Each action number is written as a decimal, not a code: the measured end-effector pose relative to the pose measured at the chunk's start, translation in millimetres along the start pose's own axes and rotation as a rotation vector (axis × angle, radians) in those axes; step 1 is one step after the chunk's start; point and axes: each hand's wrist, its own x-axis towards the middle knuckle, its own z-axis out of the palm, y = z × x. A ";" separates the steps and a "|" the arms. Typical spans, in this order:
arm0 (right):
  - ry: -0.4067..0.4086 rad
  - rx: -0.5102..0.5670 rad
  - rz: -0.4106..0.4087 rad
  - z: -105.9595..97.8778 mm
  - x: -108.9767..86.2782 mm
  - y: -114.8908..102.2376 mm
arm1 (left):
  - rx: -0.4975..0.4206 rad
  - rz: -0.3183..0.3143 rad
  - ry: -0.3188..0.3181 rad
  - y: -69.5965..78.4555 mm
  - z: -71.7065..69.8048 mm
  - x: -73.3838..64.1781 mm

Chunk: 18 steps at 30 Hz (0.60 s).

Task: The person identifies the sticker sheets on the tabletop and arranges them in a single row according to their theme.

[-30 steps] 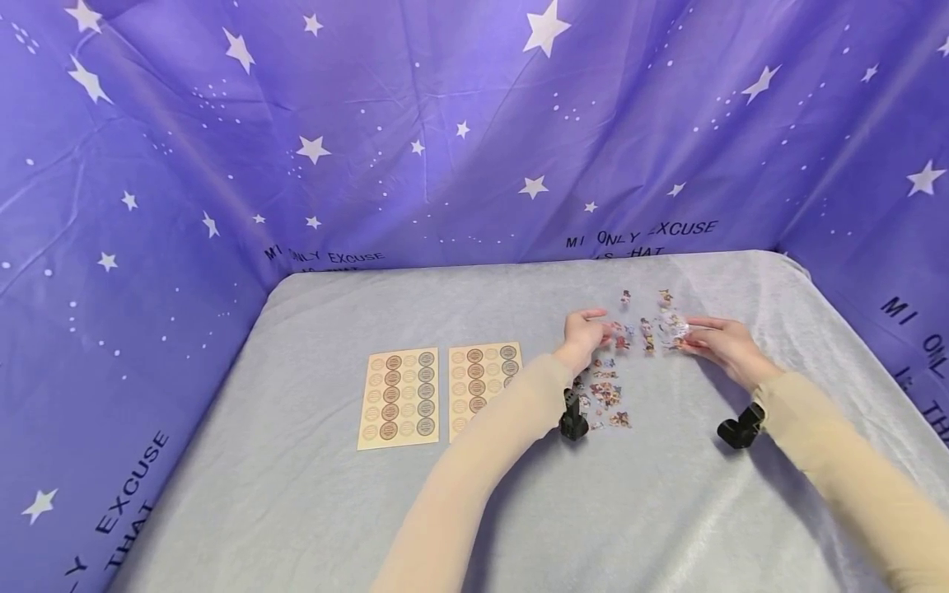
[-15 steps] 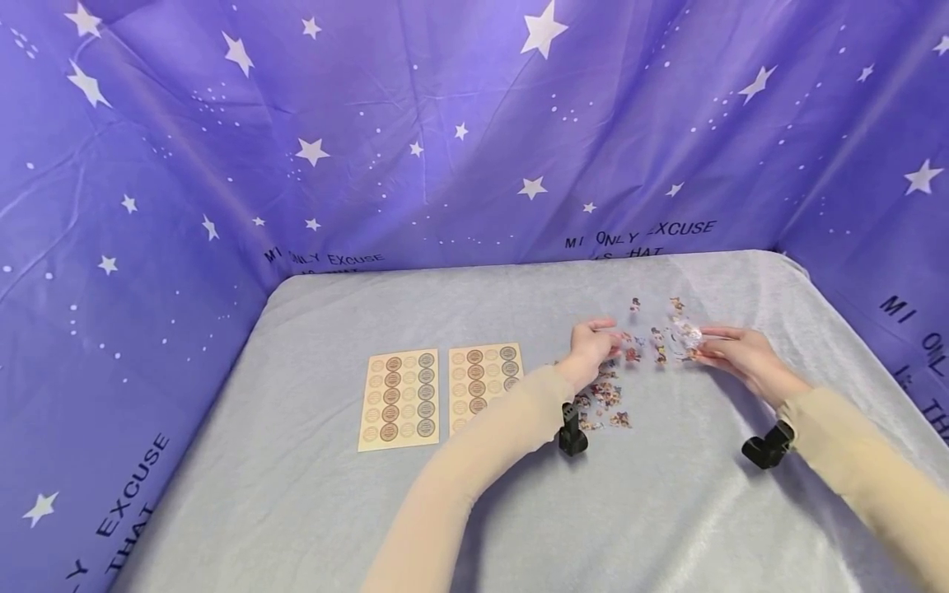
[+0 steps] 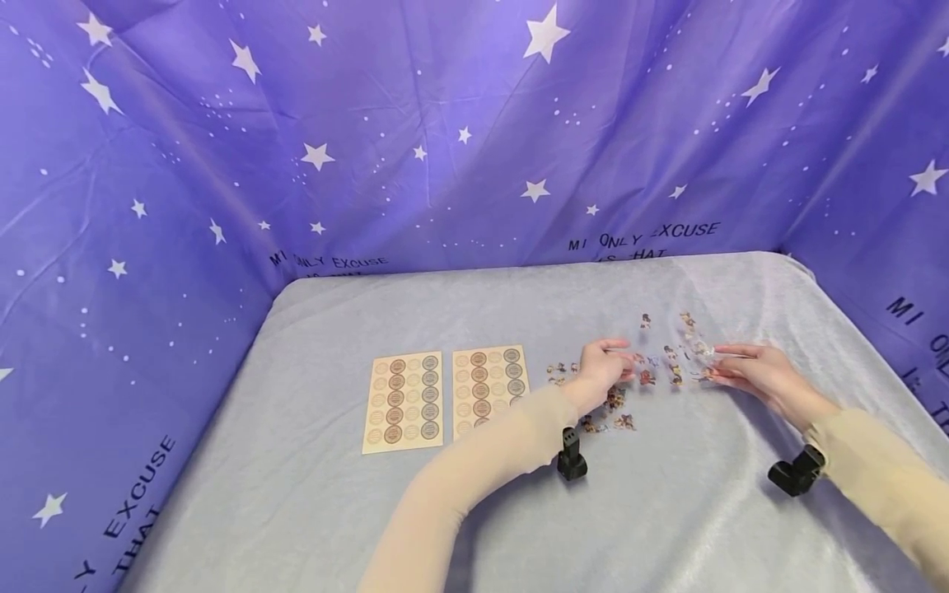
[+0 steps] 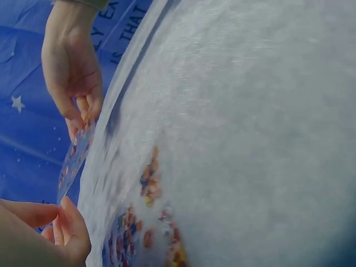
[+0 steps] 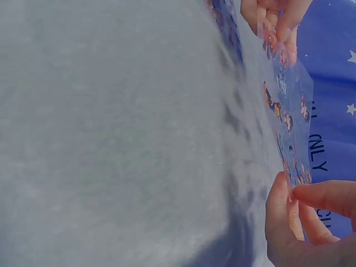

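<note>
Between my two hands is a clear sticker sheet [image 3: 675,372] printed with small colourful figures. My left hand [image 3: 602,375] pinches its left edge between thumb and fingers. At the opposite edge my right hand [image 3: 767,379] pinches it the same way. In the right wrist view the sticker sheet [image 5: 282,86] stretches between both hands, raised above the table and tilted. More clear stickers [image 3: 626,422] lie flat on the table, partly hidden under my left hand and wrist; the left wrist view shows these stickers [image 4: 129,233] blurred.
Two cream sheets with rows of round brown and grey seals lie to the left: the left seal sheet [image 3: 403,402] and the right seal sheet [image 3: 489,362], whose lower part my left sleeve covers. Grey cloth covers the table [image 3: 296,494]. A purple star-patterned curtain [image 3: 415,107] surrounds it.
Both hands have moved right and nearer to me with the clear sticker sheet, the right hand farther, so they are slightly wider apart. Some stickers left of my left hand have come into view.
</note>
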 end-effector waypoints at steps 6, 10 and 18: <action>-0.004 -0.010 0.047 -2.0 -9.2 4.8 | 0.035 0.002 -0.034 -7.0 -0.2 -9.3; -0.014 -0.002 0.067 -5.6 -13.4 7.4 | 0.047 0.004 -0.045 -11.4 1.0 -13.0; -0.007 0.017 0.105 -11.6 -20.2 12.0 | 0.061 0.022 -0.054 -17.9 3.5 -20.4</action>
